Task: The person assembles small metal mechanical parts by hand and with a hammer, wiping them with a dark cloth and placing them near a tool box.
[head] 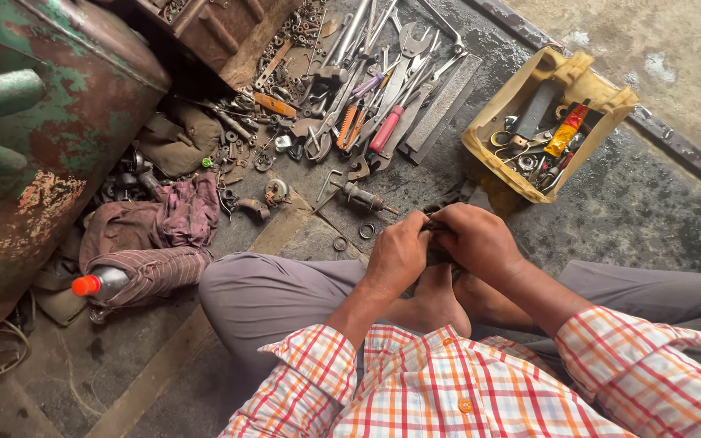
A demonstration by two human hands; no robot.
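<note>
- Sitting cross-legged on the dark concrete floor [634, 211], you have a large rusted green-painted metal drum [50, 138] at your far left; it plays no part in the work in hand.
- Just below it lies a plastic bottle with an orange cap, wrapped in striped cloth [135, 277], beside a crumpled maroon rag [168, 217]; both are well apart from your hands.
- Ahead of you spreads a heap of steel spanners, pliers and red- and orange-handled screwdrivers [367, 97]; two small metal rings [354, 237] sit on the floor near your left hand.
- Your left hand [397, 258] is curled narrow, fingers pinched on a small dark part [432, 224]; the part sits between both hands, above your bare feet, and is mostly hidden.
- Your right hand [476, 242] is closed over the same part from the other side, touching the left; by my judgement you are mid-way through gripping or twisting it; the next move calls for a firm hold on one side and a controlled turn on the other.
- At your right stands a cut-open yellow plastic container of small tools and scissors [549, 122]; untouched.
</note>
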